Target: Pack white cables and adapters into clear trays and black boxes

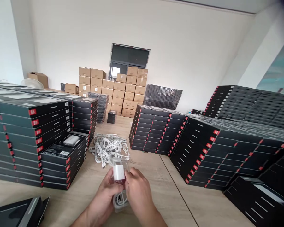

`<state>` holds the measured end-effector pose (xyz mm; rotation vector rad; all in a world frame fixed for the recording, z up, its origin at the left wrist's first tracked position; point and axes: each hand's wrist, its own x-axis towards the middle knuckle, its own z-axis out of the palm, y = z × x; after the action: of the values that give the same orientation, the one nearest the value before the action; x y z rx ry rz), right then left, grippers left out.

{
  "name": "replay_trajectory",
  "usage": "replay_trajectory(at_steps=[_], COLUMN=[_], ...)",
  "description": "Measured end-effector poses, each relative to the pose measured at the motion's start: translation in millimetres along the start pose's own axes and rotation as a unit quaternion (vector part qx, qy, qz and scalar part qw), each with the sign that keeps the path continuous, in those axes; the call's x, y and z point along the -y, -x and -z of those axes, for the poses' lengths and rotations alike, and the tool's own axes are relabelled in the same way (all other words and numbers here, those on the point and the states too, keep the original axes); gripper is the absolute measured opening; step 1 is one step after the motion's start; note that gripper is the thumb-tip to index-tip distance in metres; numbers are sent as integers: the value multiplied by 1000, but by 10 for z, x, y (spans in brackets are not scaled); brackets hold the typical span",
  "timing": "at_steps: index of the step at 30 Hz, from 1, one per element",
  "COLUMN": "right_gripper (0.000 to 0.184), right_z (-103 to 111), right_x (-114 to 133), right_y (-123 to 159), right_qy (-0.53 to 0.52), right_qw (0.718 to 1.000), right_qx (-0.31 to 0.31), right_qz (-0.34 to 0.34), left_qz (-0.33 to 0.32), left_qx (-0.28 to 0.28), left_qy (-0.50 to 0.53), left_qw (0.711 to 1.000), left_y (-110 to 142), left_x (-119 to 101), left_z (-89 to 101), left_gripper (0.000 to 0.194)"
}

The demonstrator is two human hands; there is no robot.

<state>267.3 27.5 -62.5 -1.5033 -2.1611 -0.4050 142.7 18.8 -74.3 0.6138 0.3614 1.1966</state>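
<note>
Close in front of me, a white charger plug [119, 172] sits in a clear plastic bag between my hands. My left hand [106, 191] is closed round the bag from the left, its thumb across the front. From the right, my right hand [137, 186] pinches the bag's edge beside the charger plug. A coiled white cable [120, 199] shows in clear plastic below the plug; whether it shares the same bag I cannot tell. Just beyond my hands lies a tangled heap of white cables [109, 146] on the wooden table [156, 171].
Stacks of black boxes with red tabs [54, 119] stand on the left, with another bagged white charger [71, 140] on a lower stack. More black box stacks [198, 148] line the right. An opened black box [19, 212] lies front left. Brown cartons [119, 90] are piled behind.
</note>
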Motion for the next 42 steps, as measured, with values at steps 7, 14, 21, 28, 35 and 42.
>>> replay_trajectory(at_steps=[7, 14, 21, 28, 35, 42], right_gripper=[50, 77, 63, 56, 54, 41], right_z=[18, -160, -179, -194, -307, -170], right_x=[-94, -112, -170, -242, -147, -185], right_y=[76, 187, 168, 176, 160, 167], right_qy=[-122, -227, -273, -259, -291, -596], right_qw=[993, 972, 961, 965, 955, 788], right_qx=[-9, 0, 33, 19, 5, 28], right_qz=[-5, -54, -41, -31, -60, -152], left_qz=[3, 14, 30, 16, 38, 39], left_qx=[-40, -42, -45, -9, -30, -5], left_qy=[34, 69, 96, 85, 81, 67], left_qw=[999, 997, 994, 996, 996, 997], left_y=[-5, 9, 26, 8, 33, -11], left_x=[-105, -122, -141, -74, -103, -170], left_z=[87, 61, 109, 109, 117, 190], left_gripper=[51, 71, 74, 72, 70, 83])
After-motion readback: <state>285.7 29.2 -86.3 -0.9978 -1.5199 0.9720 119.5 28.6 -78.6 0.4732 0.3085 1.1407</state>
